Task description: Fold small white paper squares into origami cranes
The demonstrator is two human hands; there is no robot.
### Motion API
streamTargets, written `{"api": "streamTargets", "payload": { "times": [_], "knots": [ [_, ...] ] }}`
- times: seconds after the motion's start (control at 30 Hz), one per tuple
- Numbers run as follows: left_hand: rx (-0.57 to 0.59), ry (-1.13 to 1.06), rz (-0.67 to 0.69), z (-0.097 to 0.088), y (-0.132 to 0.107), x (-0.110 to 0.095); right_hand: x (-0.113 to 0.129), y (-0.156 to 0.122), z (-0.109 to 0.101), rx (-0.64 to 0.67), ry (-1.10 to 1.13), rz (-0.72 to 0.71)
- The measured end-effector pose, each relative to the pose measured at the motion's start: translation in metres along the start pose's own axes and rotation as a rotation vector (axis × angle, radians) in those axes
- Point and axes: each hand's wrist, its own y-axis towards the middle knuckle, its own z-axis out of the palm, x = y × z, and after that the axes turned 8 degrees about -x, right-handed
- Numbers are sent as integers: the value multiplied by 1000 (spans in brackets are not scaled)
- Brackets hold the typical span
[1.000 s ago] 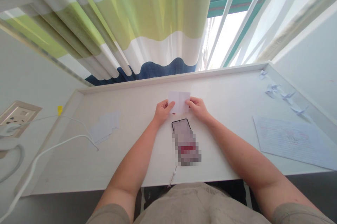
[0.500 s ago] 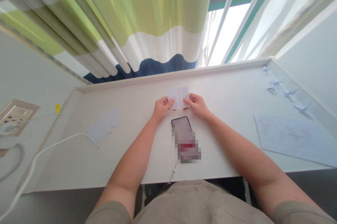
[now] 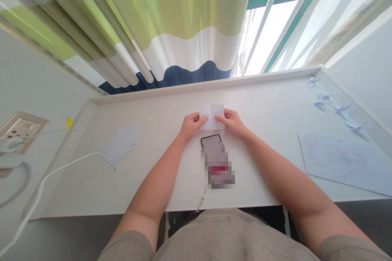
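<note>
A small white sheet of paper [image 3: 211, 124] with a crease down its middle is held up between my two hands, above the desk. My left hand [image 3: 192, 125] pinches its left edge, thumb in front and the other fingers behind. On the opposite edge, my right hand [image 3: 233, 123] grips the paper the same way. Just below the sheet a phone [image 3: 214, 146] lies face up, its screen mostly blurred out by blocks. A short cord with a charm [image 3: 202, 200] hangs from the phone's lower end toward the desk's front edge.
Several folded paper shapes [image 3: 341, 109] line the right side of the white desk [image 3: 153, 114]. Nearer lies a written sheet [image 3: 343, 163]. Loose paper pieces [image 3: 124, 142] rest at left, beside a white cable [image 3: 88, 155] from a wall socket [image 3: 23, 130]. A curtain [image 3: 183, 16] hangs behind.
The paper has turned slightly in my hands, and the fingertips that showed beneath its lower edge are now hidden. Both hands keep hold of it. The whole view has shifted a little.
</note>
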Motion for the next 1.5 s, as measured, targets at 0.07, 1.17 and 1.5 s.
{"api": "streamTargets", "payload": {
  "times": [0.07, 1.17, 1.5],
  "knots": [
    [-9, 5, -9, 0, 0, 1, -1, 0, 0, 8, 7, 3],
    [-40, 5, 50, 0, 0, -4, -5, 4, -3, -34, 37, 5],
    [-28, -8, 101, -3, 5, 2, -10, 5, -3, -8, -6, -44]
  ]
}}
